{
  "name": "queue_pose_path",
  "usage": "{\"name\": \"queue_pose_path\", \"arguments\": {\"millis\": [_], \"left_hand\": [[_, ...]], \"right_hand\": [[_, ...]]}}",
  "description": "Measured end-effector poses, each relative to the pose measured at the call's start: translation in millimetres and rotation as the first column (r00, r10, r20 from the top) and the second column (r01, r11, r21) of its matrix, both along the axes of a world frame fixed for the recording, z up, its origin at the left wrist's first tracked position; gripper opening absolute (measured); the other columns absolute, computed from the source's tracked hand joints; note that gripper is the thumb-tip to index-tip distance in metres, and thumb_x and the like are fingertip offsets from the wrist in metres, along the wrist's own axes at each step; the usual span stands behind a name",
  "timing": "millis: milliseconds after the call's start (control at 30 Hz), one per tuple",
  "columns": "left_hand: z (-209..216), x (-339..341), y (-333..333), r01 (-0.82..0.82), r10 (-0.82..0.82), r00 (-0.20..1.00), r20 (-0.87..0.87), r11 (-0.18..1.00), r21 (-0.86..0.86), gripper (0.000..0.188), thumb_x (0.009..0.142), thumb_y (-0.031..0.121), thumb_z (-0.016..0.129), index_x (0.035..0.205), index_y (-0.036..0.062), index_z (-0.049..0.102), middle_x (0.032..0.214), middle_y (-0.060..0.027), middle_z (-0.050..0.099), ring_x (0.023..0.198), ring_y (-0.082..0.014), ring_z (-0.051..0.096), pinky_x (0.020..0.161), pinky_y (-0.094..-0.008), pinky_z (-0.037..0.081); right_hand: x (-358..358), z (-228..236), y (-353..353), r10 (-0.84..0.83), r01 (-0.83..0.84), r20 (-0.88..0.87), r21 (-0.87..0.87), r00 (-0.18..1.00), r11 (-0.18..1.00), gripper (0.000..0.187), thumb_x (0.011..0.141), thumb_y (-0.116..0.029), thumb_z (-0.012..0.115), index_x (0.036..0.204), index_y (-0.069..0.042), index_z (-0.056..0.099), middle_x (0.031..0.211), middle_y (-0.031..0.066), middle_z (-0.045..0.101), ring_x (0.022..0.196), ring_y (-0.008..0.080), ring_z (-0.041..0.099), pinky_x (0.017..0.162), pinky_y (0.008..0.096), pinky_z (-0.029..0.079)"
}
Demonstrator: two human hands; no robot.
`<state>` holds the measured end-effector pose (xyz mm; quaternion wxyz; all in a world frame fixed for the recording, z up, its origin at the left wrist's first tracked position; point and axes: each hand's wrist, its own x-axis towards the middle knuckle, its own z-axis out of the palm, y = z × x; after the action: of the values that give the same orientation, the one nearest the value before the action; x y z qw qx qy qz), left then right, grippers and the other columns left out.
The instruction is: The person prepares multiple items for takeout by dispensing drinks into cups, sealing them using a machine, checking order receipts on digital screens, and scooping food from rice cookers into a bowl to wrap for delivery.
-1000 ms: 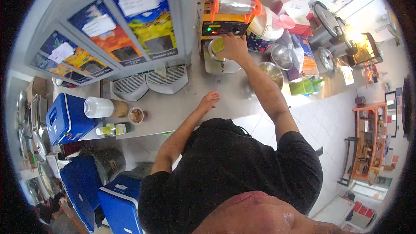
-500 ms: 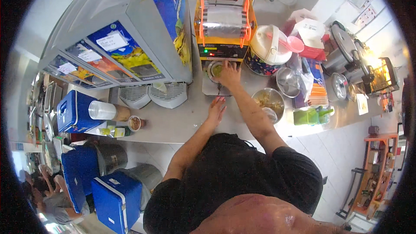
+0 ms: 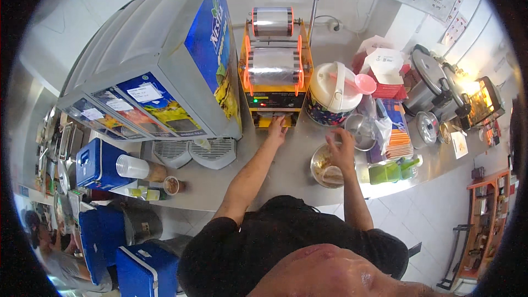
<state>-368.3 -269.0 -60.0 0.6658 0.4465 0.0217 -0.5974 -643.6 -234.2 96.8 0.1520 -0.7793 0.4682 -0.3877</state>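
A yellow cup sealing machine (image 3: 278,66) with rolls of clear film stands at the back of the counter. At its lower front, my left hand (image 3: 278,130) is closed at the sliding tray, which sits inside the machine. The fingers partly cover the tray's front, and the cup is out of sight. My right hand (image 3: 342,148) hovers with fingers bent and apart, holding nothing, above the right side of a metal bowl (image 3: 314,171). Pale brown contents and a scoop-like piece lie in that bowl.
A large drink dispenser (image 3: 181,77) stands left of the machine. To the right are a patterned drinks jug (image 3: 330,91), another metal bowl (image 3: 360,132), a green container (image 3: 385,173) and a cooker (image 3: 434,80). Stacked clear cups (image 3: 132,166) and a filled cup (image 3: 171,186) stand at left.
The tray with the cup has slid back into the machine. My left hand has moved forward to the tray's front. My right hand has left the cup and moved right, over the bowl.
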Motion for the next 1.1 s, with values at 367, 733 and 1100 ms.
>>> {"name": "queue_pose_path", "arguments": {"millis": [367, 733, 1100], "left_hand": [[344, 9, 51, 0.406, 0.276, -0.699, 0.659, 0.913, 0.047, 0.055, 0.071, 0.032, 0.084, 0.117, 0.0127, 0.060, 0.113, -0.0135, 0.058, 0.110, -0.0310, 0.055, 0.091, -0.0455, 0.046], [337, 24, -7, 0.141, -0.022, -0.824, 0.566, 0.960, 0.243, 0.093, 0.063, 0.026, 0.086, 0.146, 0.0232, 0.046, 0.132, -0.0083, 0.058, 0.126, -0.0275, 0.051, 0.109, -0.0482, 0.036], [266, 15, -8, 0.125, 0.264, -0.908, 0.326, 0.912, -0.390, 0.056, 0.087, 0.020, 0.058, 0.141, 0.0298, 0.048, 0.132, -0.0044, 0.056, 0.124, -0.0252, 0.054, 0.100, -0.0453, 0.041]], "right_hand": [[22, 87, -145, 0.010, 0.041, 0.144, -0.347, 0.989, 0.937, 0.033, 0.086, -0.028, 0.075, 0.106, -0.003, 0.066, 0.108, 0.0177, 0.065, 0.106, 0.0364, 0.058, 0.095, 0.0464, 0.042], [191, 259, -319, 0.301, -0.382, 0.567, 0.026, 0.766, 0.924, 0.062, 0.093, -0.061, 0.056, 0.102, 0.000, 0.064, 0.096, 0.0151, 0.070, 0.095, 0.0214, 0.066, 0.086, 0.0359, 0.047], [98, 125, -59, 0.169, 0.125, 0.577, -0.435, 0.799, 0.892, 0.031, 0.093, -0.021, 0.046, 0.079, -0.001, 0.065, 0.101, 0.0157, 0.067, 0.093, 0.0272, 0.057, 0.086, 0.0390, 0.038]]}}
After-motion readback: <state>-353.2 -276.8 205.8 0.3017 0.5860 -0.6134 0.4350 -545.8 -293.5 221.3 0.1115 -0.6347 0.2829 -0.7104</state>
